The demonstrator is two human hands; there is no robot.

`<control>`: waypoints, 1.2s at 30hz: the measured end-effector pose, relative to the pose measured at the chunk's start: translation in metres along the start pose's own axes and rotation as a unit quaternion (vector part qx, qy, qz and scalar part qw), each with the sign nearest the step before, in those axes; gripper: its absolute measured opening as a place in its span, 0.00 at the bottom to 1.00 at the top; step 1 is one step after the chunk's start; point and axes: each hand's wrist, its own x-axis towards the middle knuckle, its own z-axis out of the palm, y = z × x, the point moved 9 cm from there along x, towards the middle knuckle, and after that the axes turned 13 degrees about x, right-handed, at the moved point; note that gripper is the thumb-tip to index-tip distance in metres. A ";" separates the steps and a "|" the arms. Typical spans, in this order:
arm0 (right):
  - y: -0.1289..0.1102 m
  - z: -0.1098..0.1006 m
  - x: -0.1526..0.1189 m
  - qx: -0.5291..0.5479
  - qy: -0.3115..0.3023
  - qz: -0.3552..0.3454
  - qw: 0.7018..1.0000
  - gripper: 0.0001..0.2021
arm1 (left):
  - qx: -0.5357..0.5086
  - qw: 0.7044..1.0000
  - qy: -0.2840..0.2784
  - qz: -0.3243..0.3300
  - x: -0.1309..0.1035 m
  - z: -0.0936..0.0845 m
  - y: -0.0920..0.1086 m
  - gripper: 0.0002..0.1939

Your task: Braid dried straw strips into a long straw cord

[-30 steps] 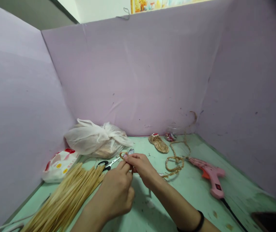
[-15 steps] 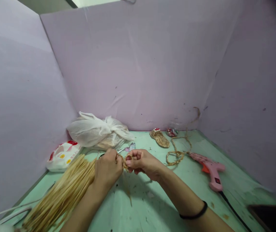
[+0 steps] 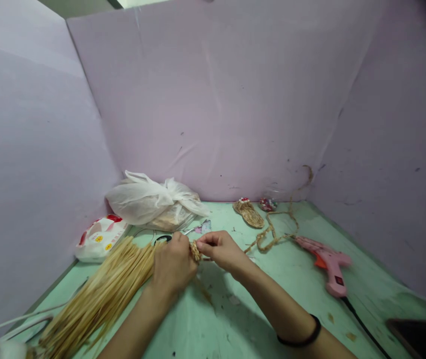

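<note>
My left hand point(image 3: 175, 263) is closed around a small coiled piece of braided straw cord point(image 3: 196, 251), just above the table's middle. At its right side, the thumb and fingers of my right hand point(image 3: 220, 251) pinch together against the braid; the exact grip is partly hidden. From under my right hand the cord runs right into a loose tan loop point(image 3: 267, 245) on the table. Below my hands a thin straw end hangs, blurred. A small woven straw slipper sole point(image 3: 249, 214) with red and white beads at one end lies farther back.
Dry straw point(image 3: 104, 294) spreads on the left, beside a tissue pack point(image 3: 102, 239) and a white plastic bag point(image 3: 156, 202). Scissors point(image 3: 163, 239) lie behind my left hand. On the right are a pink glue gun point(image 3: 330, 264), a bead packet point(image 3: 268, 203) and a dark flat object point(image 3: 418, 336).
My right hand has shifted against the braid, and the small loop between my hands has closed up. The loose cord on the right is drawn toward my hands.
</note>
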 end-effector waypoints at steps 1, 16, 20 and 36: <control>0.005 -0.003 0.000 -0.010 0.004 0.028 1.000 0.06 | 0.011 1.000 -0.008 0.019 -0.001 0.000 0.006 0.09; 0.028 -0.006 -0.010 0.059 0.023 0.185 0.981 0.04 | 0.049 0.998 -0.035 -0.022 -0.013 0.008 0.022 0.09; 0.034 -0.009 -0.010 0.049 -0.003 0.207 0.977 0.07 | 0.036 0.998 -0.049 -0.015 -0.016 0.013 0.028 0.09; 0.006 -0.015 0.008 -0.034 -0.038 -0.023 0.998 0.04 | -0.089 0.995 -0.028 -0.021 -0.003 0.017 0.003 0.10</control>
